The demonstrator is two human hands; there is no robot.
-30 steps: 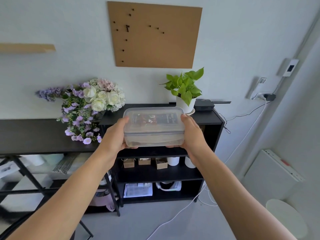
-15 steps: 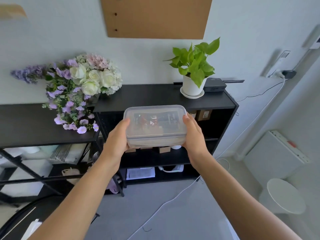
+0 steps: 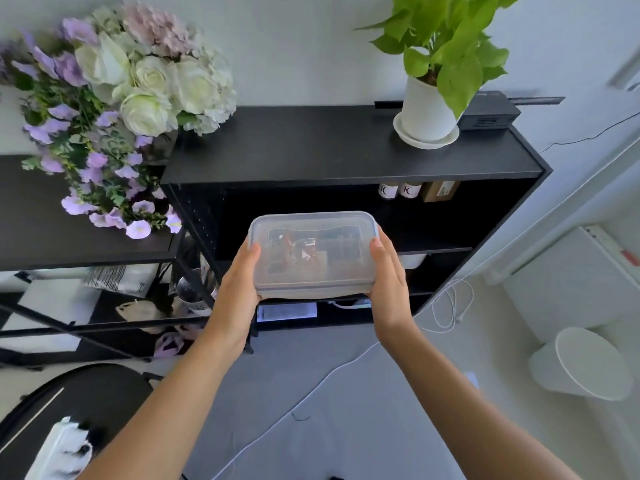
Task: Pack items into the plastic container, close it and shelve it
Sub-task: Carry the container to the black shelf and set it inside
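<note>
We hold the container [image 3: 313, 254], packed and lidded, clamped between our left hand [image 3: 239, 289] and right hand [image 3: 388, 282]. Only shelving remains (the shelf [image 3: 433, 249] opens just beyond our fingertips).

A bouquet [image 3: 121, 109] of white and lilac flowers stands at upper left, spilling over a black table [image 3: 69, 237]. A white pot [image 3: 427, 110] on a saucer [image 3: 426, 138] holds a green plant [image 3: 450, 39], with a black box [image 3: 490, 110] just beside it. A white bin [image 3: 581, 365] sits on the floor at right, near a white cable [image 3: 450, 303].
</note>
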